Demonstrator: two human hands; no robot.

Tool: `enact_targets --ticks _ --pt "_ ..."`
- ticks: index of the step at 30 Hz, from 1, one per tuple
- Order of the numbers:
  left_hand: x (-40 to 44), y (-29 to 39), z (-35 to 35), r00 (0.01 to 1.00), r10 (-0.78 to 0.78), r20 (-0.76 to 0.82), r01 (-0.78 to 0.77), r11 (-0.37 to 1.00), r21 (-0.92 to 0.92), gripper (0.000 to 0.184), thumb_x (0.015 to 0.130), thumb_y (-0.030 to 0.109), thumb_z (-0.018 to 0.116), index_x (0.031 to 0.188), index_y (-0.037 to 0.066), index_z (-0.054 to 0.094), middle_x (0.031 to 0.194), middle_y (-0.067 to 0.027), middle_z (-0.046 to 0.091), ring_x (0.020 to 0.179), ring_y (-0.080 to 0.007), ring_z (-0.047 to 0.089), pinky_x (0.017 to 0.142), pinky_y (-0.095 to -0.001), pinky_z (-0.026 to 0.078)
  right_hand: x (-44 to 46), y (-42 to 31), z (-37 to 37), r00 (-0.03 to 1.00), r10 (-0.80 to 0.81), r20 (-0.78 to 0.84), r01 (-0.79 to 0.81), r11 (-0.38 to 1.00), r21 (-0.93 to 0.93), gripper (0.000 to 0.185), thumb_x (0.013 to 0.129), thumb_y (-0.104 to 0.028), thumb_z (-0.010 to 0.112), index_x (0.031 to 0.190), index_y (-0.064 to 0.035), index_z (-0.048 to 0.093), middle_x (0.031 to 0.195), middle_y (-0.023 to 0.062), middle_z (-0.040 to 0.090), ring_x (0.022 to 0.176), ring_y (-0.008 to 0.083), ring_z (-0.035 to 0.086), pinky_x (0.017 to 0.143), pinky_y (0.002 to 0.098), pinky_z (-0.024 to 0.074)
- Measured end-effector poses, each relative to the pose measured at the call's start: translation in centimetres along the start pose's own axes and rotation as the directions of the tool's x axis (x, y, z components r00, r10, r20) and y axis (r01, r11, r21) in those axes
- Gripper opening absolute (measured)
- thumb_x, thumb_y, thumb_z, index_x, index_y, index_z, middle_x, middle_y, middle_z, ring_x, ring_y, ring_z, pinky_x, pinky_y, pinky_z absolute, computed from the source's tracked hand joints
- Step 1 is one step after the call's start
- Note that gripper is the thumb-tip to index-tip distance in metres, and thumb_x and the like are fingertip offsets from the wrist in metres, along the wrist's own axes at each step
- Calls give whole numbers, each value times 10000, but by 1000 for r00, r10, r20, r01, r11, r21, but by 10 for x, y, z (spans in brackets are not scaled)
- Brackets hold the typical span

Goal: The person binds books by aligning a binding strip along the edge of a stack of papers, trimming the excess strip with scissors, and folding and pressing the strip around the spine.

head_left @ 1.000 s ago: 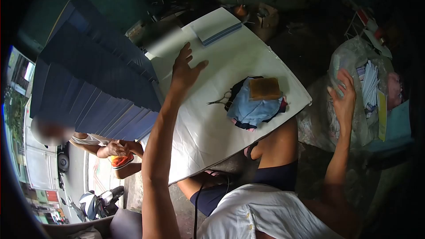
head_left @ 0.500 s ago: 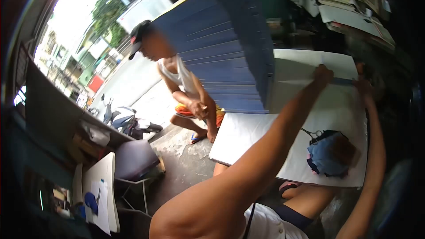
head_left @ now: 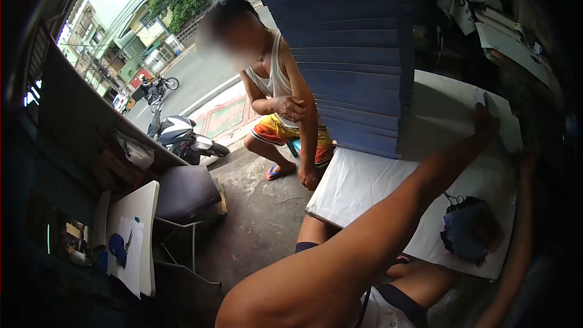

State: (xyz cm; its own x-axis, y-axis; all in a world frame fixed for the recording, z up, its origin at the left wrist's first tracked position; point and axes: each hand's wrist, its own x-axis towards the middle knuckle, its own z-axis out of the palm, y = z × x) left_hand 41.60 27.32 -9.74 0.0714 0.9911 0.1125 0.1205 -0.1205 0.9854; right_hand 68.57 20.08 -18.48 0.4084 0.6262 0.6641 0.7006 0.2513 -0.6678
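My left hand (head_left: 487,124) reaches across the far part of the white-covered table (head_left: 370,176), its fingers bent and close together at a thin bluish piece (head_left: 489,104). What it grips is too small and dim to name. By the table's right edge is my right hand (head_left: 527,161), in shadow, its fingers unclear. Nearer my body, a bundle of blue and dark cloth (head_left: 466,231) lies on the table, with scissors (head_left: 454,199) beside it. A tall stack of dark blue pieces (head_left: 358,73) stands at the table's far left.
Left of the stack, another person (head_left: 279,85) sits low with arms crossed over. A small white table (head_left: 149,237) with scissors and a blue object, a dark seat (head_left: 185,193) and a parked motorcycle (head_left: 182,136) are at the left. Papers (head_left: 510,48) lie at the back right.
The view has swung left toward the street. Both my hands have moved from apart and open to the table's far right part. The other person's arm now crosses to the opposite arm.
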Motion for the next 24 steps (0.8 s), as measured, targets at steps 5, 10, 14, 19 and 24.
enact_targets --ticks 5,10,14,19,24 --pt "-35 23 -28 992 61 111 -41 984 -175 481 831 63 679 1217 15 396 1147 -282 628 1019 -400 679 789 -480 595 -17 -47 -58 805 528 271 -592 749 297 512 896 -186 633 1390 -67 571 1322 86 609 1229 238 572 1001 407 467" --pt "-143 82 -156 936 41 349 171 816 -553 461 905 30 665 1254 52 364 1056 -226 652 921 -286 700 588 -366 630 -70 -242 -105 538 538 649 -832 460 309 387 918 -311 650 1251 -116 634 1193 19 659 1077 165 624 922 390 495" --pt "-218 88 -276 862 64 503 289 753 -591 453 947 76 683 1268 94 365 1022 -127 660 906 -215 691 630 -334 637 -139 -397 -84 614 361 702 -755 528 389 614 920 -242 657 1417 56 453 1252 136 626 1172 214 606 1046 340 432" --pt "-270 35 -385 829 -60 557 383 786 -485 417 983 80 668 1294 98 390 1046 -53 641 932 -130 664 691 -304 647 -220 -465 -46 604 419 678 -784 466 410 615 869 -73 672 1408 102 434 1228 178 636 1135 216 616 1035 316 429" --pt "-287 -9 -432 869 -196 453 410 799 -441 361 998 128 671 1273 100 440 1006 -16 591 938 -76 609 720 -277 605 -262 -450 15 565 368 739 -803 450 390 432 878 -59 670 1266 61 522 1150 155 651 1074 171 604 994 299 423"
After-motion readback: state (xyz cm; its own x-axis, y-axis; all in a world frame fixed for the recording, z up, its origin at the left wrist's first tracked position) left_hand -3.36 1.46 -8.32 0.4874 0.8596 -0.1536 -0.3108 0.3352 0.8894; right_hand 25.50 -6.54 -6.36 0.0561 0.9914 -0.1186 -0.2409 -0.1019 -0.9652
